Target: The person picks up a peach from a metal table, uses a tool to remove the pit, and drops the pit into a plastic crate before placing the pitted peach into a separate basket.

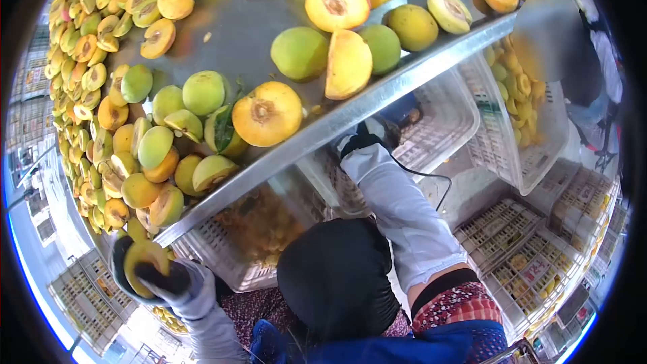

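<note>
At the lower left, below the table corner, my gloved left hand (151, 276) is closed round a yellow peach half (143, 266). My right hand (364, 138), in a dark glove below a pale sleeve, reaches to the underside of the metal table edge. Its fingers are partly hidden, and whatever they touch cannot be made out. A dark cord hangs beside that wrist. Above both hands, yellow-green peach halves lie on the metal table (236, 34); one large cut half (267, 114) sits near the rim, with its hollow facing up.
A heap of peach halves (87, 94) covers the table's left side. White crates (438, 121) stand under the edge, some with fruit. Stacked crates (539, 263) are at lower right. A blurred person (573, 47) is at upper right. A black rounded shape (337, 276) fills the lower middle.
</note>
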`<action>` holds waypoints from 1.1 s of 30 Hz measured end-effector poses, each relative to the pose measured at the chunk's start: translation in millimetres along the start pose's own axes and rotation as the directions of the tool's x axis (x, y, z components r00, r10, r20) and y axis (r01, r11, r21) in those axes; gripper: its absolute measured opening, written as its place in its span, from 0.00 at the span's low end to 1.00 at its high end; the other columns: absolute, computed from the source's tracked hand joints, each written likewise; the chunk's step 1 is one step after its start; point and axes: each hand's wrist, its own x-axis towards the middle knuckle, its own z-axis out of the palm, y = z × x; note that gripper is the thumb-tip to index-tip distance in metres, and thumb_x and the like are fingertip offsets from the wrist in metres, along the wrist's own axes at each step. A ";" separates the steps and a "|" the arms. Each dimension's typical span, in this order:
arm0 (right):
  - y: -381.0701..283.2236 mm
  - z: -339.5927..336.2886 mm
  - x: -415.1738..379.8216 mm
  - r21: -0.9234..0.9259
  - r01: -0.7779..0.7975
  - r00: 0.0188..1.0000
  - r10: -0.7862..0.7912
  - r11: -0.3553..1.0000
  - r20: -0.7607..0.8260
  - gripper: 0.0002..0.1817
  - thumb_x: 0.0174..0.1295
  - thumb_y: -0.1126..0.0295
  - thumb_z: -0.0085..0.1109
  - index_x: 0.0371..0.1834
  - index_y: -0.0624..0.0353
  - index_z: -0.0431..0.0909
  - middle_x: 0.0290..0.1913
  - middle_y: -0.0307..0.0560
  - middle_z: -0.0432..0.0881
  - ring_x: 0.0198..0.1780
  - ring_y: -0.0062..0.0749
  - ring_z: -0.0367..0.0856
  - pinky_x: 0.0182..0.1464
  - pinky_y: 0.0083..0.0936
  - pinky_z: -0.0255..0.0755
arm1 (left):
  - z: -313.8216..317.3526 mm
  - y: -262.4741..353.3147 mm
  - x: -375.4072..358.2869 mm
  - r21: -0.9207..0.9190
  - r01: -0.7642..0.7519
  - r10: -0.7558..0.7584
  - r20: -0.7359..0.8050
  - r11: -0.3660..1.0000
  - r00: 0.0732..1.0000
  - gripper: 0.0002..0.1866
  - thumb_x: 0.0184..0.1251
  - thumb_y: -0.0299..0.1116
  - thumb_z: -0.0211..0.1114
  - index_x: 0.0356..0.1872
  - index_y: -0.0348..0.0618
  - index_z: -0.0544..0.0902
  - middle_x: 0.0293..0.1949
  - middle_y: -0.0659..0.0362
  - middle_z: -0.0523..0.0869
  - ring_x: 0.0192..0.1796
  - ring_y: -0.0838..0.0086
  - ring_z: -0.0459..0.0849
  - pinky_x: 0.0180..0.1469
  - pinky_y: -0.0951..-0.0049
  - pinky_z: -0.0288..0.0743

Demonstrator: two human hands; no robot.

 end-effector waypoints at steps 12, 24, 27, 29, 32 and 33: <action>-130.9 -69.0 -107.7 0.533 -0.050 0.976 0.154 0.845 -0.153 0.17 0.60 0.64 0.52 0.46 0.66 0.75 0.41 0.63 0.78 0.45 0.58 0.76 0.48 0.41 0.70 | 93.1 76.9 -11.2 -0.002 0.813 -0.391 0.876 0.582 0.282 0.15 0.54 0.28 0.68 0.41 0.32 0.79 0.39 0.52 0.83 0.42 0.70 0.81 0.45 0.71 0.75; 93.2 53.4 16.7 -0.470 0.149 0.924 0.047 0.870 0.379 0.20 0.58 0.54 0.51 0.42 0.59 0.81 0.44 0.59 0.81 0.48 0.49 0.80 0.48 0.40 0.73 | 227.6 15.2 -57.8 -0.254 0.831 -0.082 0.938 0.494 0.336 0.24 0.45 0.25 0.69 0.49 0.35 0.78 0.49 0.56 0.79 0.51 0.72 0.76 0.56 0.74 0.68; 12.0 29.8 -30.1 0.081 -0.273 0.961 0.267 0.959 0.078 0.15 0.58 0.58 0.51 0.37 0.58 0.79 0.38 0.57 0.82 0.42 0.52 0.81 0.43 0.38 0.74 | 232.9 7.2 -59.2 -0.239 0.781 -0.077 0.936 0.576 0.344 0.28 0.39 0.23 0.66 0.50 0.35 0.77 0.50 0.55 0.79 0.53 0.71 0.75 0.58 0.74 0.66; -16.5 11.9 -34.0 0.244 -0.241 0.967 0.253 0.939 -0.021 0.15 0.59 0.58 0.51 0.38 0.58 0.79 0.38 0.57 0.82 0.41 0.52 0.80 0.43 0.38 0.74 | 233.1 2.8 -58.2 -0.226 0.764 -0.079 0.937 0.604 0.340 0.31 0.35 0.22 0.64 0.50 0.34 0.76 0.51 0.55 0.78 0.55 0.70 0.74 0.60 0.74 0.65; -57.1 2.0 -50.3 0.595 -0.207 0.887 0.405 0.777 -0.221 0.15 0.58 0.61 0.52 0.43 0.59 0.76 0.38 0.59 0.81 0.39 0.54 0.79 0.41 0.41 0.72 | 234.6 -2.2 -53.9 -0.217 0.734 -0.061 0.942 0.643 0.331 0.35 0.28 0.20 0.61 0.52 0.34 0.75 0.52 0.54 0.78 0.57 0.69 0.73 0.62 0.74 0.63; -57.0 4.1 -55.0 0.489 -0.223 0.913 0.357 0.843 -0.199 0.14 0.58 0.62 0.53 0.43 0.59 0.76 0.38 0.60 0.80 0.40 0.54 0.79 0.43 0.41 0.72 | 233.6 -3.3 -52.0 -0.215 0.724 -0.053 0.943 0.655 0.328 0.36 0.26 0.19 0.60 0.52 0.33 0.75 0.52 0.54 0.78 0.57 0.68 0.72 0.63 0.74 0.62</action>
